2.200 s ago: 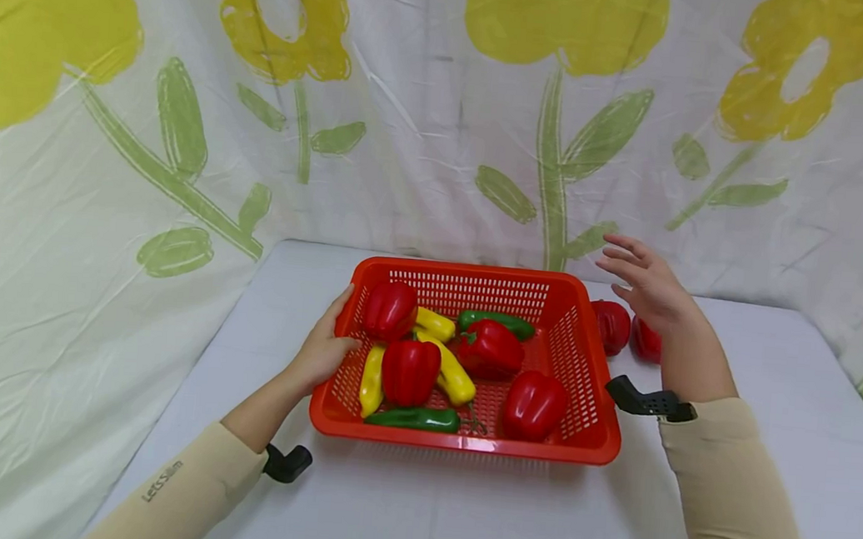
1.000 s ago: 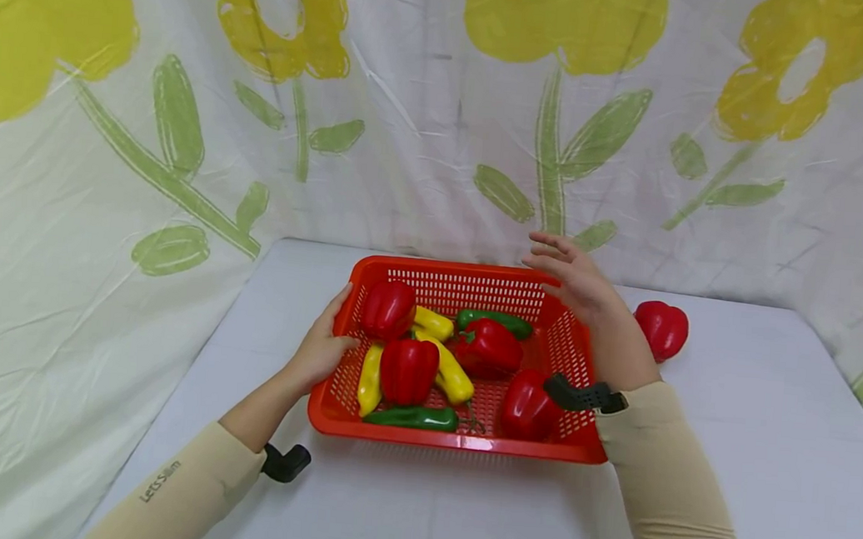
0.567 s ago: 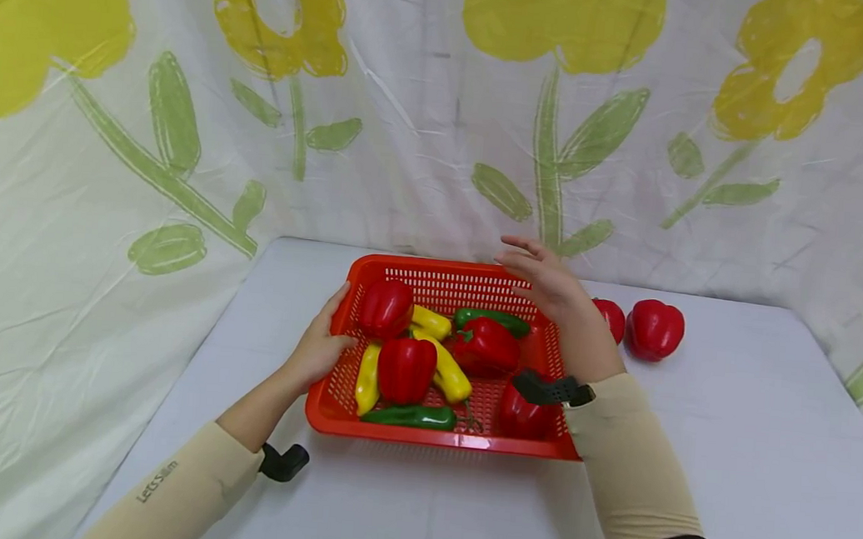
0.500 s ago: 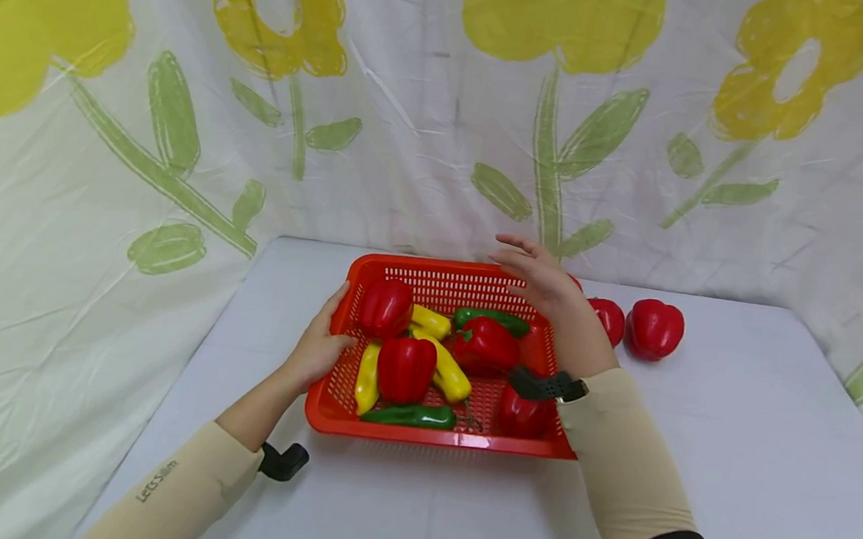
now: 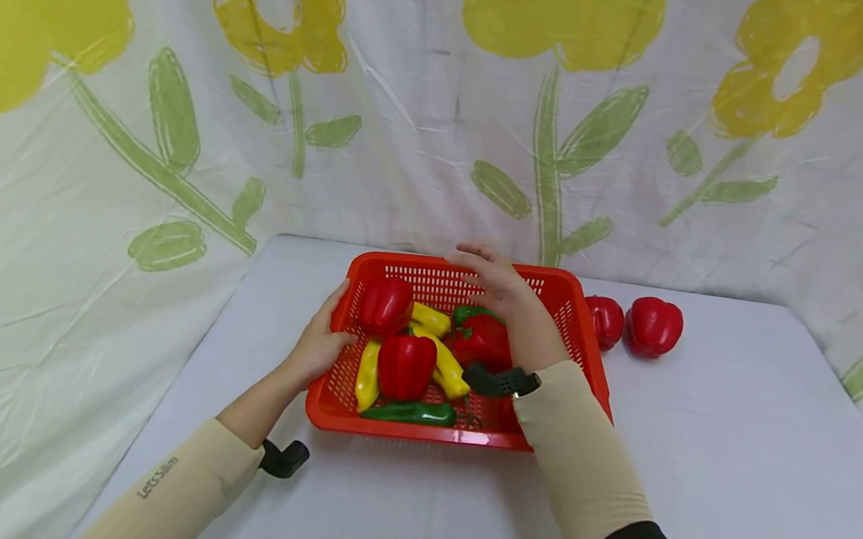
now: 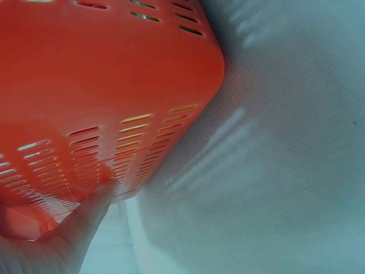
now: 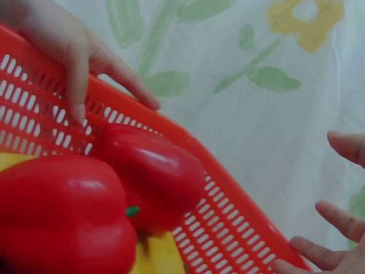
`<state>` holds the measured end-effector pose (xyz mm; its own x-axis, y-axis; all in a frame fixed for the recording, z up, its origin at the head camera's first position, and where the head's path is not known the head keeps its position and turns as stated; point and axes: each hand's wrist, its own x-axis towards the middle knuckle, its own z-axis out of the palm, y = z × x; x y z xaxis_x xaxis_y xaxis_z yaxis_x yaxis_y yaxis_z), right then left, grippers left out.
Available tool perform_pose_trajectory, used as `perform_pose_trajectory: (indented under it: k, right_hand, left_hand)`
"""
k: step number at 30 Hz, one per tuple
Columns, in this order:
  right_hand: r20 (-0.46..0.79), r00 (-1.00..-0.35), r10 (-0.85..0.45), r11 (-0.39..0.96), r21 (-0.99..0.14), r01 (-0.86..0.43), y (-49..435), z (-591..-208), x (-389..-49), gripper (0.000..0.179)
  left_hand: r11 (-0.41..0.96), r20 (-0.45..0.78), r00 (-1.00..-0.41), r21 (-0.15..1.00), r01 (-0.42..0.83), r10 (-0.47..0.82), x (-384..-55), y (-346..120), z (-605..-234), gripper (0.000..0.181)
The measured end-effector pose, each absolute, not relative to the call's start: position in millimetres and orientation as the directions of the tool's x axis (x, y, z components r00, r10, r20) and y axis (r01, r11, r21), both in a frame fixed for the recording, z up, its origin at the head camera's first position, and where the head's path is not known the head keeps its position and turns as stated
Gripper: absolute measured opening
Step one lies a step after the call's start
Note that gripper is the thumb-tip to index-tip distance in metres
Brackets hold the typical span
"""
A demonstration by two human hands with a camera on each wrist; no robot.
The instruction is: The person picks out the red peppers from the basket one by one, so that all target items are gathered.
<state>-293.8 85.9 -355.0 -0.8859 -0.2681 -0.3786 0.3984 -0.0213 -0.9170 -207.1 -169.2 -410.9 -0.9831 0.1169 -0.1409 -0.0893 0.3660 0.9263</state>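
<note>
A red perforated plastic basket holds red bell peppers, long yellow peppers and long green peppers. My left hand grips the basket's left rim, thumb inside and fingers outside along the wall. Over the back half of the basket hovers my right hand, its fingers spread and nothing in them. My right forearm and wrist camera hide much of the basket's right side, including most of a bell pepper there. In the right wrist view, two bell peppers lie near the gripped rim.
Two more red bell peppers lie on the white table, just right of the basket. A white curtain with yellow flowers hangs behind the table's far edge.
My right hand has moved left, from beside the basket's right edge to above its interior, its fingers still spread. My left hand has kept its grip, and the basket's contents look unmoved.
</note>
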Motion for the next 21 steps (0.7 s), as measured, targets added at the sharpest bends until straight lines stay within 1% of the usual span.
perform_pose_trajectory:
  k: [10,13,21]
  right_hand:
    - [-0.442,-0.869,-0.223,0.013,-0.893,0.45,52,-366,-288,0.051]
    - [-0.455,-0.861,-0.228,0.027,-0.887,0.462,41,-368,-287,0.05]
    - [-0.517,-0.83,-0.209,0.094,-0.856,0.509,20,-375,-285,0.053]
  left_hand:
    - [0.362,-0.137,-0.982,0.928,-0.083,0.127,-207,-171,-411,0.08]
    - [0.361,-0.141,-0.982,0.929,-0.086,0.128,-207,-172,-411,0.08]
    - [0.372,-0.134,-0.982,0.925,-0.076,0.131,-208,-172,-413,0.079]
